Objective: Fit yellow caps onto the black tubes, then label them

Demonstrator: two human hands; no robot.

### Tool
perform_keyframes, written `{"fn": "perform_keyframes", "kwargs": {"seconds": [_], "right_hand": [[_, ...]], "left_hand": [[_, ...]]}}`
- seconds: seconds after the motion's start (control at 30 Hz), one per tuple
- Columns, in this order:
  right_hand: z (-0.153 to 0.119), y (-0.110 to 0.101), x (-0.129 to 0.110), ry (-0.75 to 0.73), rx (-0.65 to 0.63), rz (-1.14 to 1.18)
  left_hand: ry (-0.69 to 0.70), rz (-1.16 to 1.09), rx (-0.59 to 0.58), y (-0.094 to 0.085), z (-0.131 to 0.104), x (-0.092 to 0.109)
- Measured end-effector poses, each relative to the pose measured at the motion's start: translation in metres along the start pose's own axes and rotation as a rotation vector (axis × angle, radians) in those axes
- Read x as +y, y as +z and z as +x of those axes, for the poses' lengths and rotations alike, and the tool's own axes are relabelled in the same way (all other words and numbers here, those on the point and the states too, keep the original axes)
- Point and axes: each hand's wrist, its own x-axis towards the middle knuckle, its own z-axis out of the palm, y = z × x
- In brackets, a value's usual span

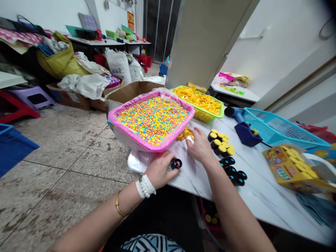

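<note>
My left hand (161, 169) is closed around a small black tube (176, 163) with its open end up, just below the near corner of a pink tray (147, 144) full of coloured candy balls (154, 117). My right hand (198, 143) reaches to small yellow pieces (185, 133) lying beside the tray's right side. Its thumb and fingers are apart, and its fingertips are at the pieces. Right of that hand stand several black tubes with yellow lids (222, 142). Nearer me are several black tubes with blue inside (233, 170).
A green basket (204, 115) of yellow pieces stands behind the pink tray. At the right are a dark blue bin (246, 134), a light blue basket (286, 127) and a printed box (280, 171) of yellow-lidded tubes. A cardboard box (118, 94) stands behind the tray.
</note>
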Motion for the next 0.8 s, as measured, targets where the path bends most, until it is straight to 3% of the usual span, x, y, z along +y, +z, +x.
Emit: {"fn": "perform_keyframes", "kwargs": {"seconds": [0.1, 0.23, 0.37, 0.5, 0.7, 0.8], "right_hand": [[0.019, 0.014, 0.005, -0.037, -0.085, 0.004], [-0.022, 0.017, 0.006, -0.121, -0.129, -0.011], [-0.071, 0.009, 0.009, -0.170, 0.045, -0.055], [-0.089, 0.004, 0.004, -0.170, 0.187, -0.024], [-0.101, 0.005, -0.009, -0.215, 0.015, -0.153], [-0.120, 0.002, -0.009, -0.228, 0.037, -0.118]], "left_hand": [[0.013, -0.004, 0.040, 0.002, -0.006, -0.003], [0.024, 0.030, 0.051, 0.007, -0.008, -0.004], [0.046, 0.052, 0.073, 0.008, -0.010, -0.004], [0.087, 0.048, 0.070, 0.008, -0.012, -0.005], [0.176, 0.042, 0.069, 0.009, -0.011, -0.005], [0.195, 0.033, 0.057, 0.008, -0.011, -0.005]]}}
